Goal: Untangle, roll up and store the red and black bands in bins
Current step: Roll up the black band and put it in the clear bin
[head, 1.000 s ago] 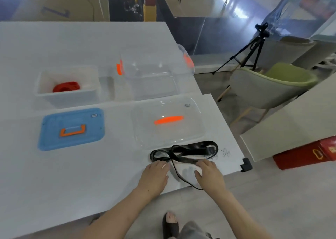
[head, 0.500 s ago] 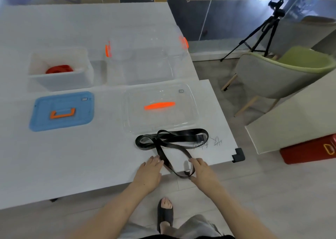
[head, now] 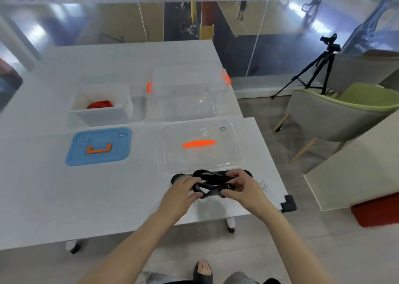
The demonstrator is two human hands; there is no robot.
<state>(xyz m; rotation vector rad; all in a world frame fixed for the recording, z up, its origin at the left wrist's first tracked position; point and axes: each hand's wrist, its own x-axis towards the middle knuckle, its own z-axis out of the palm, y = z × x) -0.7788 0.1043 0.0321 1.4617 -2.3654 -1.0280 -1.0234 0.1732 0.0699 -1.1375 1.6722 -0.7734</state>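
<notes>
Item 1. Left hand (head: 183, 194): fingers and thumb curled onto the left part of a tangled, flat black elastic band (head: 212, 182), pinching it.

Item 2. Right hand (head: 244, 188): fingers bent in over the right part of the same band, gripping it. The two hands are close together, with the twisted middle of the band crossing between them.

Item 3. Black band, position: held over the near right part of the white table (head: 64, 197), just in front of the near rim of a clear plastic lid. Its looped ends reach out past both hands. Whether those ends rest on the tabletop cannot be told.

Item 4. Clear rectangular plastic lid with an orange handle (head: 233, 154): lies flat on the table, just beyond the hands.

Item 5. Clear rectangular plastic bin with orange side latches (head: 190, 78): stands open, beyond the clear lid.

Item 6. Blue rectangular plastic lid with an orange handle (head: 82, 151): lies flat, to the left of the clear lid and apart from it.

Item 7. White rectangular plastic bin (head: 103, 116): stands beyond the blue lid, left of the clear bin.

Item 8. Red band, rolled into a coil (head: 99, 105): lies inside the white bin.

Item 9. Black corner guard (head: 288, 206): fitted on the table's near right corner.

Item 10. Grey and green chair (head: 336, 115): on the floor to the right of the table.

Item 11. Black tripod carrying a camera (head: 319, 67): behind the chair.
</notes>
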